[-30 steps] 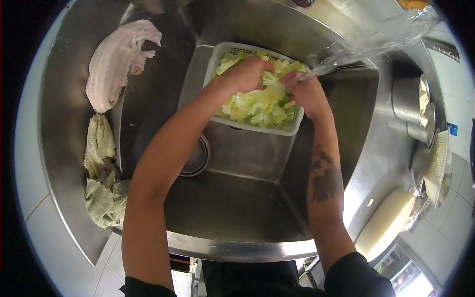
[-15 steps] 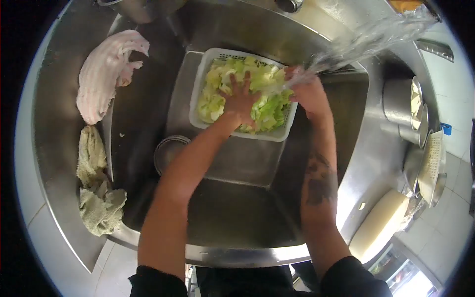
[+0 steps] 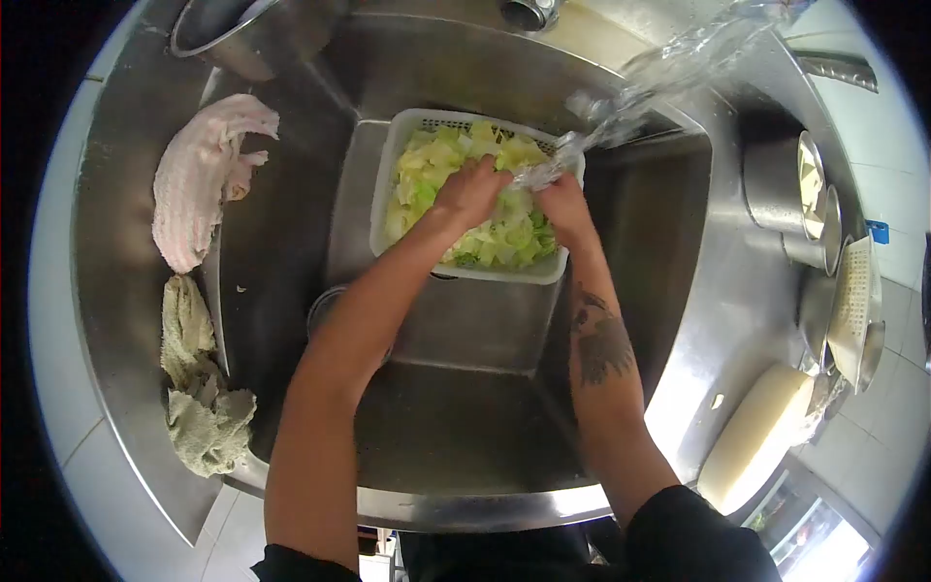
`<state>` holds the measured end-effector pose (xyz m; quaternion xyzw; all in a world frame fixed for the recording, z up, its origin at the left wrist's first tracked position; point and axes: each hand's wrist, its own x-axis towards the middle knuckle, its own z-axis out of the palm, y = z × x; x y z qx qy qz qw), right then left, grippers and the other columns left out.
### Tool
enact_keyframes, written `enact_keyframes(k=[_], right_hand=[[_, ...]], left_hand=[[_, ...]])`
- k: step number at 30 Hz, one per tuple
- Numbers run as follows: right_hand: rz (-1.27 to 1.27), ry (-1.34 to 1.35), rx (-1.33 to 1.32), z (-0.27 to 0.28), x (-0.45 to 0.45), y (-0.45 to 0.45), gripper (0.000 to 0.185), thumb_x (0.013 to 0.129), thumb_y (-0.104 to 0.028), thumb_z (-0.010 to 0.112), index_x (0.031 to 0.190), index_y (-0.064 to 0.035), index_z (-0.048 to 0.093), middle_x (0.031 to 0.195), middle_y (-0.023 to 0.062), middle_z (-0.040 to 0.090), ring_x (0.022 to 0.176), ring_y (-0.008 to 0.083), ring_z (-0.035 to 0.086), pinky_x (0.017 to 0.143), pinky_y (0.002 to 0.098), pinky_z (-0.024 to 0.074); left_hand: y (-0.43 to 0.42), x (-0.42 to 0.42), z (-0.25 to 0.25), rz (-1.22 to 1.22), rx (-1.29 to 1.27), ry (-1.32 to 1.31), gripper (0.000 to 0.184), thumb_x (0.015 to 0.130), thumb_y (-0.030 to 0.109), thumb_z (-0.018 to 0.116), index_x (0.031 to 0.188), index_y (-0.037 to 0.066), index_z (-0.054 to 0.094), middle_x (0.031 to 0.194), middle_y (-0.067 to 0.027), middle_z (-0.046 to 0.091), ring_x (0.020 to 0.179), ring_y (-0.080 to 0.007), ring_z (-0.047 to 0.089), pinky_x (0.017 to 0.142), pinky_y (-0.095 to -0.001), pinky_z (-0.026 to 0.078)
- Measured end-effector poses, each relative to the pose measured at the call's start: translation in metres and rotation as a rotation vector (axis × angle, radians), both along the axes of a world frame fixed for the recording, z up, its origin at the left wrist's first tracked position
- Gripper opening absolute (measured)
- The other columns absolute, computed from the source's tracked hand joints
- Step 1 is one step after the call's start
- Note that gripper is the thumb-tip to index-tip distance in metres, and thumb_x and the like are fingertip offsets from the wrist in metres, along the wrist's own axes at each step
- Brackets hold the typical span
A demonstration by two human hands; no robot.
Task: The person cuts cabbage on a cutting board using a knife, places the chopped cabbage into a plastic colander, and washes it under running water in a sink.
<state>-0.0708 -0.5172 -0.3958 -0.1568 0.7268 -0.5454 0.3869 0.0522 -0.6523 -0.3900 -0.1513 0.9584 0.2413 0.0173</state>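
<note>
A white perforated basket (image 3: pixel 382 194) full of chopped green leaves (image 3: pixel 427 160) sits in the metal sink. Clear plastic wrap (image 3: pixel 669 73) stretches from the upper right down to the basket. My left hand (image 3: pixel 473 191) is closed over the leaves, its fingers at the gathered end of the plastic. At the basket's right side, my right hand (image 3: pixel 564 206) is also closed, gripping the plastic close to my left hand.
On the sink's left ledge lie a pink striped cloth (image 3: pixel 199 184) and a greenish cloth (image 3: pixel 208 427). A metal pot (image 3: pixel 257 44) stands at the upper left. Pots (image 3: pixel 776 189), a strainer (image 3: pixel 853 301) and a long pale block (image 3: pixel 756 436) are on the right.
My left hand, spread on the leaves half a second ago, has closed and moved up to the plastic. My right hand has come left and lower, drawing the plastic over the basket.
</note>
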Motion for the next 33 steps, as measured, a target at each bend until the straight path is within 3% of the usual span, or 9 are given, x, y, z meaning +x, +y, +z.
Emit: enact_keyframes(k=[7,9,10,13,18,21,26,31,33], right_hand=[[0.191,-0.015,0.197,0.039,0.025,-0.008,0.037,0.076,-0.010,0.066,0.111,-0.0004,0.064,0.092,0.0096,0.067,0.074,0.0224,0.063,0.066,0.0373,0.0506],[0.235,0.252,0.275,0.012,0.023,-0.012,0.044,0.071,-0.014,0.070,0.112,0.0009,0.063,0.099,0.0184,0.067,0.074,0.0346,0.065,0.068,0.0399,0.0524],[0.305,0.299,0.383,0.013,0.018,-0.010,0.049,0.069,-0.017,0.073,0.113,0.0008,0.062,0.114,0.0264,0.061,0.097,0.0431,0.061,0.078,0.0416,0.0518],[0.352,0.732,0.265,0.002,0.035,0.003,0.047,0.069,-0.015,0.077,0.113,-0.0025,0.063,0.123,0.0226,0.055,0.110,0.0308,0.057,0.089,0.0418,0.0480],[0.256,1.106,0.616,-0.052,0.068,-0.007,0.056,0.066,-0.014,0.080,0.118,-0.0049,0.062,0.122,0.0198,0.055,0.115,0.0369,0.052,0.095,0.0436,0.0441],[0.200,0.724,0.418,-0.048,0.035,-0.003,0.056,0.068,-0.012,0.078,0.121,-0.0054,0.061,0.113,0.0188,0.063,0.106,0.0390,0.058,0.091,0.0446,0.0475],[0.193,0.117,0.390,0.052,0.012,-0.010,0.037,0.076,-0.006,0.062,0.112,-0.0012,0.065,0.098,0.0198,0.067,0.092,0.0283,0.066,0.077,0.0385,0.0524],[0.248,0.599,0.273,0.069,0.010,0.002,0.044,0.079,-0.007,0.057,0.123,-0.0027,0.060,0.098,0.0190,0.068,0.090,0.0295,0.066,0.078,0.0390,0.0524],[0.173,0.010,0.281,0.073,0.014,0.003,0.058,0.077,-0.013,0.067,0.133,-0.0047,0.052,0.109,0.0199,0.065,0.105,0.0351,0.061,0.092,0.0460,0.0461]], left_hand=[[-0.022,0.003,0.021,-0.076,0.294,0.068,0.046,0.069,-0.003,0.063,0.114,0.005,0.064,0.118,-0.0217,0.060,0.109,-0.0417,0.056,0.094,-0.0457,0.045],[-0.030,0.013,0.022,0.068,0.366,0.118,0.041,0.068,-0.004,0.062,0.109,0.001,0.066,0.108,-0.0214,0.063,0.107,-0.0401,0.057,0.095,-0.0453,0.045],[-0.035,0.020,0.026,0.076,0.356,0.109,0.041,0.068,-0.004,0.062,0.109,0.001,0.066,0.108,-0.0214,0.063,0.107,-0.0401,0.057,0.095,-0.0453,0.045],[-0.035,0.033,0.023,0.190,0.290,0.040,0.045,0.069,-0.003,0.064,0.114,0.001,0.063,0.121,-0.0198,0.060,0.115,-0.0368,0.055,0.097,-0.0421,0.045],[0.015,0.052,0.008,0.156,0.016,-0.244,0.063,0.077,0.009,0.066,0.136,0.023,0.050,0.145,-0.0125,0.038,0.129,-0.0410,0.039,0.095,-0.0544,0.046],[0.014,0.040,-0.061,0.212,-0.051,-0.207,0.067,0.079,0.010,0.065,0.140,0.031,0.045,0.150,-0.0111,0.032,0.133,-0.0470,0.031,0.094,-0.0600,0.045],[-0.025,0.030,-0.025,0.151,0.198,-0.072,0.060,0.077,0.004,0.062,0.132,0.027,0.055,0.142,-0.0152,0.042,0.123,-0.0416,0.048,0.098,-0.0483,0.046],[-0.049,0.037,-0.005,0.090,0.362,0.084,0.068,0.072,0.009,0.070,0.135,0.028,0.052,0.147,-0.0228,0.034,0.129,-0.0415,0.044,0.103,-0.0491,0.042],[-0.042,0.054,-0.004,0.112,0.287,-0.007,0.075,0.072,0.011,0.071,0.139,0.031,0.045,0.151,-0.0230,0.027,0.132,-0.0441,0.037,0.102,-0.0530,0.041]])
